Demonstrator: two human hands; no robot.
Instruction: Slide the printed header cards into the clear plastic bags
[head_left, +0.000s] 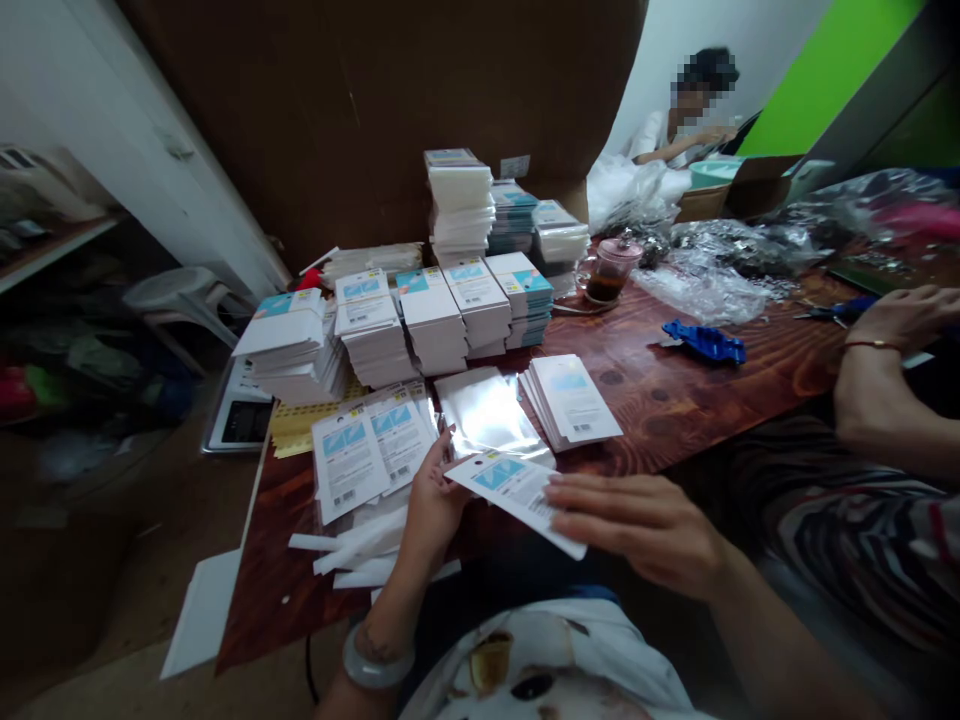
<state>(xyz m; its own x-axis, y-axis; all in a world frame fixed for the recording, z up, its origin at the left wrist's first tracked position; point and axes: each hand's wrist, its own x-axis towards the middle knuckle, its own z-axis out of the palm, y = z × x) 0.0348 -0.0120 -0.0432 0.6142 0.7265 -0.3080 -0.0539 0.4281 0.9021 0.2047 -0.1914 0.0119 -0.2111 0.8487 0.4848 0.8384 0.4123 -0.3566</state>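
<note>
A white printed card with blue pictures is held tilted over the table's front edge. My right hand grips its right end, with fingers flat across the face and the thumb hidden beneath. At its upper left corner, my left hand pinches the card; part of that grip is hidden. Just beyond lies a stack of shiny clear plastic sleeves. To its right sits a fanned pile of printed cards. Left of my left hand are cards in clear sleeves, with white paper strips below them.
Tall stacks of cards line the back of the wooden table. A lidded glass cup of dark liquid, a blue plastic object and crumpled clear bags are rightward. A neighbour's arm rests at right; another person sits behind.
</note>
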